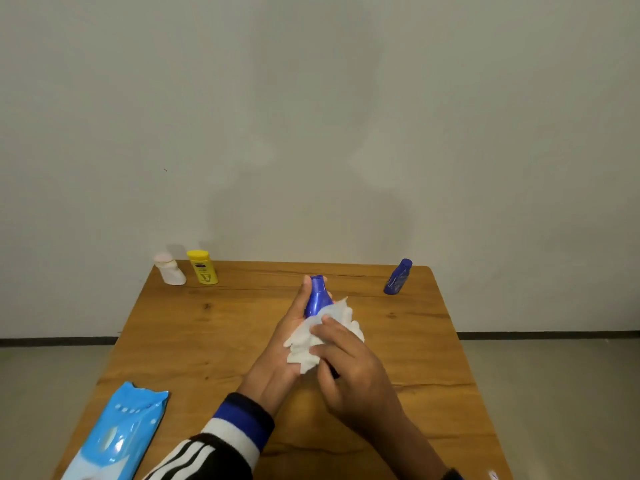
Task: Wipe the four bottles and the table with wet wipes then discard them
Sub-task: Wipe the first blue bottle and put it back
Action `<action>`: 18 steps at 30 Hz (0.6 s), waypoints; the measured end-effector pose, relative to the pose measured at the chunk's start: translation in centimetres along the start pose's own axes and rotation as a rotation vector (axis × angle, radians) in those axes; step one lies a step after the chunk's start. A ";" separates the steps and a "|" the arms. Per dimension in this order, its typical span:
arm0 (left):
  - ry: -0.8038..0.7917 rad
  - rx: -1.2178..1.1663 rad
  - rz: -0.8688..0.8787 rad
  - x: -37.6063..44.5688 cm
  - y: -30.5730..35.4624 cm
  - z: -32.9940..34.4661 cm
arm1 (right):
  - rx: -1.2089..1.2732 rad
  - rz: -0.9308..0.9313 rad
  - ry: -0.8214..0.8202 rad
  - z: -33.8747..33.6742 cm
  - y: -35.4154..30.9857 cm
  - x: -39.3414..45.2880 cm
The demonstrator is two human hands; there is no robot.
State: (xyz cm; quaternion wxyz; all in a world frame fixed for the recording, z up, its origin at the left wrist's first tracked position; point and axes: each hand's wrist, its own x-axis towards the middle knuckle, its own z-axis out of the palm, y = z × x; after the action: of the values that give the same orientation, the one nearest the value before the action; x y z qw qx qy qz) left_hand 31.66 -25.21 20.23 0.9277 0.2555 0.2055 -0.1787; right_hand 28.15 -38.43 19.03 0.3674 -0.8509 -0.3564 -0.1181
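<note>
One bottle is in hand right now, so I judge the job to be in its bottle-wiping stage, with most of it ahead. My left hand (294,327) is curled round a blue bottle (318,297) at the centre of the frame, cap pointing away from me, held clear above the wooden table (207,341). My right hand (349,362) has its fingers bent over a crumpled white wet wipe (311,344), pressing it against the lower body of that bottle; the bottle's base is hidden under the wipe and my fingers.

Moving outward, a second blue bottle (398,277) stands alone near the upper right corner of the table, well apart from my hands. At the upper left corner a white bottle (169,270) and a yellow bottle (203,267) stand just beside each other. I cannot tell from this view whether any of those three has been wiped; nothing on them shows it either way. At the lower left of the frame lies the blue wet wipes pack (114,434), flat on the table edge.

What seems left, as I read it: finishing this bottle, seeing to any of the other three not yet done, wiping the tabletop, and discarding the used wipes. No bin shows anywhere in the frame, so where they go is unclear to me.
</note>
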 end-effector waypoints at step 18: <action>-0.006 0.024 0.062 -3.0 -3.1 0.6 | 0.242 -0.043 0.060 -1.9 -0.1 -0.8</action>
State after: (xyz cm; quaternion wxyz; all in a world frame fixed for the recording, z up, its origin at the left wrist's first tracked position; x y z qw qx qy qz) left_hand 27.96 -27.39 20.86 0.9303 0.2721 0.1924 -0.1533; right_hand 27.60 -40.10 20.04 0.4754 -0.7884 -0.3753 -0.1075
